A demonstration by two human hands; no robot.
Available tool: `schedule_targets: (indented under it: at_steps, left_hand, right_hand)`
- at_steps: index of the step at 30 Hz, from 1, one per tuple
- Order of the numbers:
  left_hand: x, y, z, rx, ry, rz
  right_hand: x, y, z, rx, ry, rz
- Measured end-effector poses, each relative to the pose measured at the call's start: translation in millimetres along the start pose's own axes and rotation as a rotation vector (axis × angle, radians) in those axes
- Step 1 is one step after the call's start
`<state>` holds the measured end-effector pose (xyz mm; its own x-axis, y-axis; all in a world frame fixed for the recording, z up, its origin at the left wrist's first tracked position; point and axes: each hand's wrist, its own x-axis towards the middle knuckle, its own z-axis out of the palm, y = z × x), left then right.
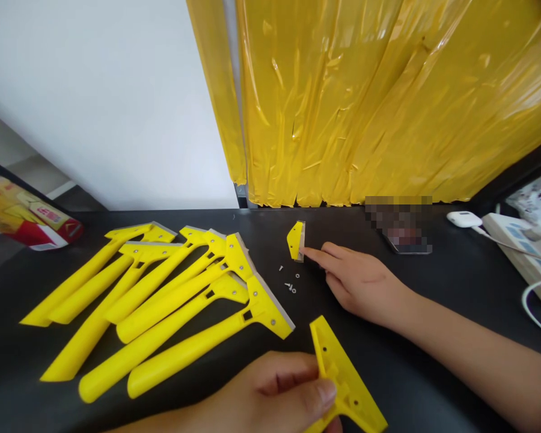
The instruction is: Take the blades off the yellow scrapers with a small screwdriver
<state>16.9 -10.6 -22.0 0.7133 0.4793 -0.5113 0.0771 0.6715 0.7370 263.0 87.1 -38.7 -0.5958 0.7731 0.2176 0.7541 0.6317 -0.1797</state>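
1. Slanting from upper left to lower right, the yellow plastic scraper body point(349, 379) is pointing its head's long straight edge toward the upper right, near the bottom of the view.
2. The left hand point(282, 388) is grasping this body, thumb pressing on its recessed face.
3. The right hand point(358, 279) is lying half uncurled, index fingertip touching the thin grey metal blade point(302, 240) of a small yellow trapezoid plate point(294, 242).
4. That plate is lying on the black tabletop point(261, 225), long axis running away from the viewer, blade facing right.
5. Tiny silver screws point(288, 286) and nuts point(294, 291) are lying just nearer.
6. Long-handled yellow scrapers point(174, 302) are overlapping at left, partly hiding one another.
7. The scraper body's lower end is running out of frame; some left fingers are hiding behind it; pixelation is covering part of a dark flat device point(408, 248).
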Motion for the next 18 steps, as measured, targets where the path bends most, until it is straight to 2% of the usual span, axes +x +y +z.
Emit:
schedule_targets:
  at_steps: [3, 13, 18]
  left_hand:
    - [5.7, -2.9, -4.5, 0.055, -0.06, -0.01]
    - [-0.3, -1.1, 4.8, 0.073, 0.01, 0.057]
    - [3.4, -0.4, -0.3, 0.122, -0.034, 0.004]
  right_hand:
    - [1.0, 1.5, 1.6, 0.002, -0.002, 0.002]
    - [-1.6, -5.9, -6.1, 0.063, -0.027, -0.096]
    - [5.6, -0.9, 2.5, 0.067, 0.017, -0.04]
